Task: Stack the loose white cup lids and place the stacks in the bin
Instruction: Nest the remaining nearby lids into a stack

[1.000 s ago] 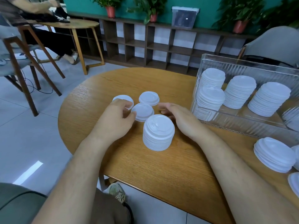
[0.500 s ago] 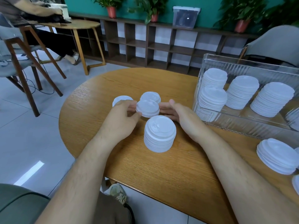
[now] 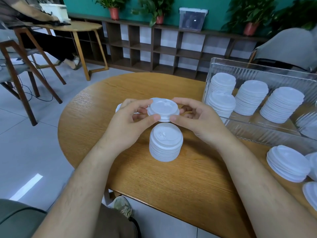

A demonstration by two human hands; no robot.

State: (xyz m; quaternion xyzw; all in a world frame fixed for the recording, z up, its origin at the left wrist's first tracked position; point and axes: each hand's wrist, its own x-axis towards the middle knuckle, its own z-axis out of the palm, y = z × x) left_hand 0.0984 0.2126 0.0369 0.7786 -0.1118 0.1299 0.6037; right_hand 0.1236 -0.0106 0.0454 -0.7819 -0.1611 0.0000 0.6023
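A: Which step is in hand?

B: Stacking, I'd judge. The left hand (image 3: 127,121) and right hand (image 3: 197,121) both pinch a few nested lids (image 3: 163,109) by the rim. The thumbs are on the near edge and the fingers (image 3: 181,101) curl over the far edge. The lids are held in the air just beyond the tall stack (image 3: 166,143) on the desk (image 3: 171,186).

A: And the next move?

B: Probably lowering them squarely onto that stack so the rims seat; a tilt would leave them crooked. A loose lid (image 3: 118,107) peeks out to the left of the left hand, not yet gathered.

A: What's in the bin?

B: The clear bin (image 3: 257,73) at far right holds four upright binned stacks (image 3: 251,98) side by side, with part of another at the right edge. A short stack (image 3: 288,162) and other lids (image 3: 310,194) lie on the desk outside it, near right.
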